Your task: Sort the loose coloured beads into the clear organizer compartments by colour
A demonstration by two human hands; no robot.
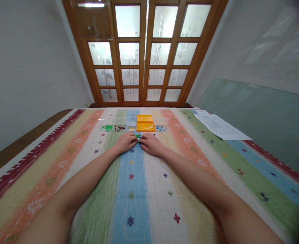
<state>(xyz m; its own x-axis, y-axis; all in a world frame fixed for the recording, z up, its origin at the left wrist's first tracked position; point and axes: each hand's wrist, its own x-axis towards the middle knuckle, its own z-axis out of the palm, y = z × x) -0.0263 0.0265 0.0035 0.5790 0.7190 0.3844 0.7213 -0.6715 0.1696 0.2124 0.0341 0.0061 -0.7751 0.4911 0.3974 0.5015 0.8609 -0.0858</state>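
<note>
Both my hands meet at the middle of the table, fingertips nearly touching. Between them is a small cluster of coloured pieces (138, 136), mostly green with some blue; its exact form is too small to make out. My left hand (126, 141) is closed in a pinch at its left side. From the right, my right hand (151, 143) pinches the same cluster. Just beyond the fingers stands a yellow tray (144, 122) with small white pieces in its near part. Beside it lie green pieces (107, 127), brown pieces (119, 128), yellow pieces (131, 128) and blue pieces (161, 128) in clear compartments.
A striped, patterned tablecloth (131, 210) covers the table. Printed white sheets (219, 126) lie at the right. A pale green panel (261, 118) leans along the right wall. Wooden doors with frosted panes (145, 73) stand behind the far table edge.
</note>
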